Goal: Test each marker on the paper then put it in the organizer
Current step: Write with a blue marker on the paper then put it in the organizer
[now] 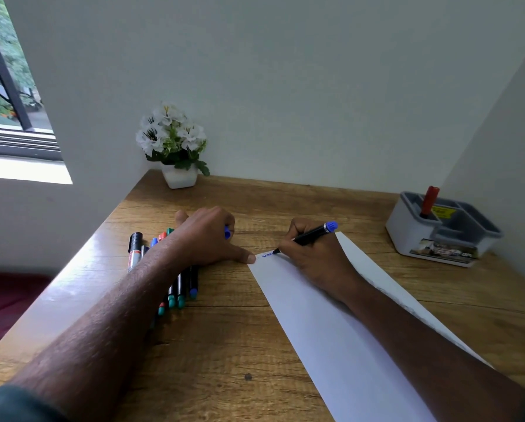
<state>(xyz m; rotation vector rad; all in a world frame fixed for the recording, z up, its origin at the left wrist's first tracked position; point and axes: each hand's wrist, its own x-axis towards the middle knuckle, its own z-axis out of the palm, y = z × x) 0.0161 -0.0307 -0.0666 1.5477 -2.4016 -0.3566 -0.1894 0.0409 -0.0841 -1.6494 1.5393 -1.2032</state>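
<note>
From the head camera: right hand (313, 254) grips the blue marker (308, 237), tip down on the far corner of the paper (331, 324), a short blue scribble showing there. Its long axis slants from the tip at lower left up to the blue end at upper right. Left hand (208, 237) has its thumb pinning the paper's corner while curled fingers (229, 226) hold what looks like the blue cap (227, 232). One red marker (429, 201) stands upright in the organizer (438, 236); a row of markers (176, 278) lies waiting on the counter (224, 345), so I'd judge most of the job remains.
</note>
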